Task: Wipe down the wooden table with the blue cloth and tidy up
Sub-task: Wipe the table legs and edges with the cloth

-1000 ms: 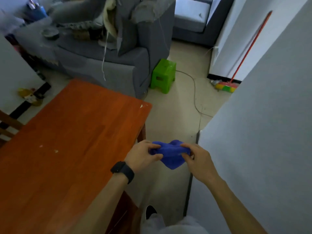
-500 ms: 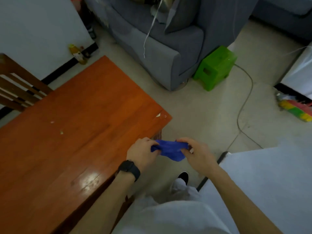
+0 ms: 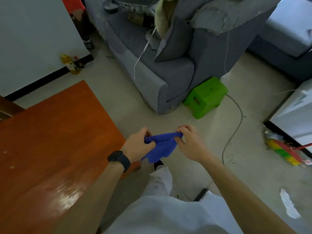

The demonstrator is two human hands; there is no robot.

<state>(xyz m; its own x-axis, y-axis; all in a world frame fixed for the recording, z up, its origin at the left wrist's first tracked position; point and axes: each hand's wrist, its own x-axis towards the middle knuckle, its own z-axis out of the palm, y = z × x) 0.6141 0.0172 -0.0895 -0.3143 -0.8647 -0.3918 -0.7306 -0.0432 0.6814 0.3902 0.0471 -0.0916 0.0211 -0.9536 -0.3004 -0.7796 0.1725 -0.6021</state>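
Observation:
The blue cloth (image 3: 162, 147) hangs in the air between my two hands, just off the right corner of the wooden table (image 3: 50, 141). My left hand (image 3: 138, 146), with a black watch on its wrist, grips the cloth's left end. My right hand (image 3: 189, 144) pinches its upper right edge. The cloth is stretched along its top and droops to a point below. The reddish-brown tabletop carries a few pale crumbs near its left side and a bright reflection near its front.
A grey sofa (image 3: 162, 68) stands beyond the table, with a green plastic stool (image 3: 206, 97) beside it. A cable (image 3: 236, 122) runs over the floor. A broom head (image 3: 285, 152) lies at the right by white furniture (image 3: 295, 112). Bottles (image 3: 70, 65) stand by the left wall.
The view has swung right and down, so the table sits further left. My hands have drawn apart and the bunched cloth has opened out between them.

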